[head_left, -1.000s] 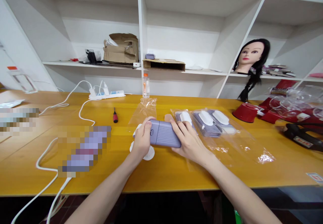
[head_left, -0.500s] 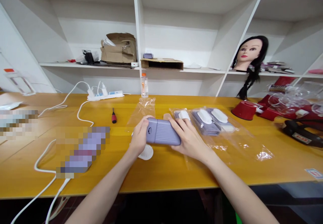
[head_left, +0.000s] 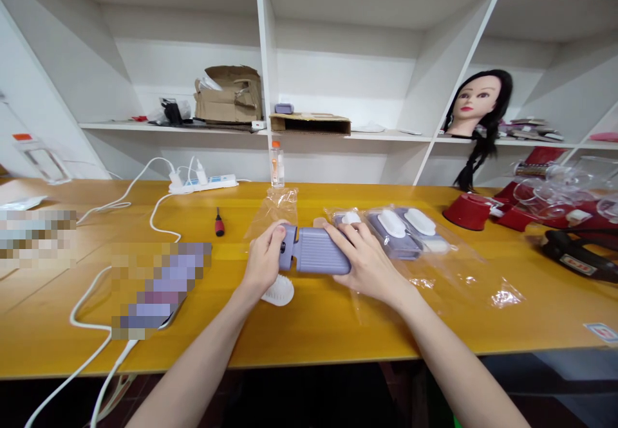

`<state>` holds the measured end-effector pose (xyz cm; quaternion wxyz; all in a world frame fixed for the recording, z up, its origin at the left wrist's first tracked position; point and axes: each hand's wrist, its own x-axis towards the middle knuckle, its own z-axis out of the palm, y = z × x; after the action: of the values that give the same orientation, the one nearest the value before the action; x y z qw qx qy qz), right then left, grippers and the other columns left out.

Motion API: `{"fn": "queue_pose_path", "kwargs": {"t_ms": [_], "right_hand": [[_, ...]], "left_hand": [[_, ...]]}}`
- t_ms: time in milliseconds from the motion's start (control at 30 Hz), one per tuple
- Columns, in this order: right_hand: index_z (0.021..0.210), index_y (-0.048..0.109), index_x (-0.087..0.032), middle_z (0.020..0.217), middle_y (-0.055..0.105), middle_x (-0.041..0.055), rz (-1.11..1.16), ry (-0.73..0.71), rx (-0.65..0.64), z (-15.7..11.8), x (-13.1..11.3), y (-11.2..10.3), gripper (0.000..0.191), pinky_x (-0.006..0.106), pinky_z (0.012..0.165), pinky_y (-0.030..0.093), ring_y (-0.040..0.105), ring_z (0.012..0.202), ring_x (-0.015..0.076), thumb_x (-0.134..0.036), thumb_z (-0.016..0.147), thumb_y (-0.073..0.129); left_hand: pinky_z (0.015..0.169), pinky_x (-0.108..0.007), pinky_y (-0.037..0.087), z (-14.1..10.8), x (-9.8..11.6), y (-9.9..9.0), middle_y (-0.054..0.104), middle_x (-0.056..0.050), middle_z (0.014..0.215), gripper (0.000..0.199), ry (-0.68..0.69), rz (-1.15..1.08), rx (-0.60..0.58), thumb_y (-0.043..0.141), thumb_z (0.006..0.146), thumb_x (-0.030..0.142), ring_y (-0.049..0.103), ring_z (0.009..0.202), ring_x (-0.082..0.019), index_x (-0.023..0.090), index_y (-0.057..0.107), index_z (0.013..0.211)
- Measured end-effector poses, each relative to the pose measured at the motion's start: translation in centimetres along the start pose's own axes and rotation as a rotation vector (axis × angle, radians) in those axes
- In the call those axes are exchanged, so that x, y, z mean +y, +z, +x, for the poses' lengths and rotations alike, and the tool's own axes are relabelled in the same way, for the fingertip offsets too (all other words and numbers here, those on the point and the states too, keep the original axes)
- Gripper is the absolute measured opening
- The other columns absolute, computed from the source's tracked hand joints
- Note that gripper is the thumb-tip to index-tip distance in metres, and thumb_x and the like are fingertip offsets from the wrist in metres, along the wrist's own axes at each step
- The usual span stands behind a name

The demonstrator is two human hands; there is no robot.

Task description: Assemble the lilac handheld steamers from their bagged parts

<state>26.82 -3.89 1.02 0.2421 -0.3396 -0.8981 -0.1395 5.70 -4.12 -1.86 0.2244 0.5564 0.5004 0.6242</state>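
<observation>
Above the table's middle I hold a purple plastic device in two parts. My left hand (head_left: 264,255) is closed on the short end piece (head_left: 287,248), which has a dark round button or opening. My right hand (head_left: 369,257) grips the longer ribbed body (head_left: 321,251) from its right end. A narrow gap shows between the parts; whether they still touch inside I cannot tell. Just below the end piece lies a white oval bristle pad (head_left: 280,291). Beyond my right hand, several purple devices with white oval pads (head_left: 393,223) lie on clear plastic.
A red-and-black screwdriver (head_left: 219,223) and a blurred phone (head_left: 167,286) with a white cable lie to the left. At the back are a power strip (head_left: 203,184) and a clear bottle (head_left: 277,165). Red parts (head_left: 466,211) and a black tool (head_left: 577,257) occupy the right.
The end piece and the ribbed body, joined before, have come apart by a small gap. My right hand has shifted slightly right with the body; my left has barely moved.
</observation>
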Motion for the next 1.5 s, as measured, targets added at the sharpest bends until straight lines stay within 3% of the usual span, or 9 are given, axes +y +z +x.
{"fn": "queue_pose_path", "kwargs": {"t_ms": [133,267,333,633,833,900,1000,1267,1500], "right_hand": [[0.142,0.020,-0.023,0.127,0.044,0.0112,-0.035,0.025,0.014,-0.1,0.4,-0.5,0.084,0.047,0.084,0.042,0.038,0.103,0.0302,-0.018,0.067,0.058],[0.141,0.023,-0.022,0.125,0.044,0.0112,-0.008,0.099,0.110,-0.2,1.2,-0.9,0.079,0.047,0.087,0.040,0.039,0.106,0.0305,-0.021,0.070,0.057],[0.140,0.024,-0.023,0.122,0.045,0.0102,0.035,0.148,0.177,-0.2,1.6,-0.8,0.079,0.046,0.090,0.039,0.041,0.104,0.0291,-0.026,0.069,0.060],[0.138,0.025,-0.025,0.123,0.047,0.0098,0.185,0.466,0.277,0.4,2.1,-0.1,0.084,0.044,0.090,0.039,0.045,0.112,0.0295,-0.047,0.067,0.064],[0.127,0.043,-0.015,0.113,0.057,0.0183,-0.053,0.479,-0.092,1.3,-0.4,1.0,0.082,0.051,0.079,0.038,0.046,0.106,0.0398,-0.057,0.060,0.064],[0.119,0.050,-0.010,0.100,0.062,0.0187,-0.085,0.471,-0.208,1.7,-2.0,1.4,0.077,0.050,0.079,0.038,0.050,0.100,0.0387,-0.057,0.060,0.064],[0.119,0.051,-0.004,0.106,0.060,0.0225,-0.076,0.489,-0.339,2.6,-4.2,2.0,0.078,0.047,0.078,0.039,0.051,0.101,0.0383,-0.054,0.060,0.065],[0.131,0.035,0.007,0.111,0.054,0.0341,-0.095,0.645,-0.433,4.5,-6.1,4.1,0.090,0.048,0.074,0.043,0.051,0.103,0.0422,-0.057,0.071,0.057],[0.122,0.046,0.006,0.109,0.054,0.0332,-0.137,0.638,-0.412,4.4,-6.6,4.0,0.079,0.046,0.074,0.045,0.053,0.100,0.0392,-0.058,0.076,0.053]], "left_hand": [[0.076,-0.027,0.046,0.3,0.1,-0.2,0.066,-0.004,0.081,0.028,-0.049,-0.116,0.077,0.048,0.082,0.037,0.060,0.081,-0.019,0.018,0.067,0.089],[0.054,-0.028,0.051,1.2,0.3,-1.0,0.061,-0.002,0.065,0.034,-0.296,-0.474,0.206,0.046,0.082,0.045,0.059,0.054,-0.015,0.016,0.062,0.089],[0.049,-0.028,0.051,1.6,0.5,-1.3,0.061,-0.002,0.062,0.034,-0.398,-0.648,0.235,0.046,0.082,0.046,0.059,0.052,-0.015,0.014,0.060,0.082],[0.044,-0.024,0.048,1.8,1.8,-2.2,0.060,-0.003,0.064,0.034,-0.533,-0.975,0.181,0.035,0.090,0.039,0.059,0.052,-0.014,0.015,0.058,0.084],[0.046,-0.021,0.045,1.5,2.3,-2.3,0.057,-0.003,0.063,0.034,-0.593,-1.064,0.018,0.037,0.088,0.041,0.055,0.051,-0.011,0.014,0.059,0.086],[0.047,-0.022,0.046,1.3,2.4,-2.1,0.057,-0.004,0.061,0.035,-0.594,-1.054,-0.017,0.038,0.088,0.042,0.055,0.052,-0.012,0.014,0.059,0.081],[0.047,-0.022,0.045,1.1,2.5,-1.7,0.057,-0.004,0.060,0.036,-0.591,-1.045,-0.046,0.037,0.088,0.040,0.055,0.050,-0.012,0.013,0.059,0.082],[0.044,-0.021,0.044,0.8,2.5,-1.4,0.059,-0.005,0.060,0.037,-0.617,-1.072,-0.103,0.035,0.089,0.037,0.056,0.050,-0.013,0.012,0.060,0.087],[0.042,-0.023,0.044,0.6,2.2,-0.7,0.061,-0.005,0.062,0.034,-0.672,-1.029,-0.086,0.039,0.088,0.038,0.057,0.048,-0.013,0.011,0.060,0.089]]}}
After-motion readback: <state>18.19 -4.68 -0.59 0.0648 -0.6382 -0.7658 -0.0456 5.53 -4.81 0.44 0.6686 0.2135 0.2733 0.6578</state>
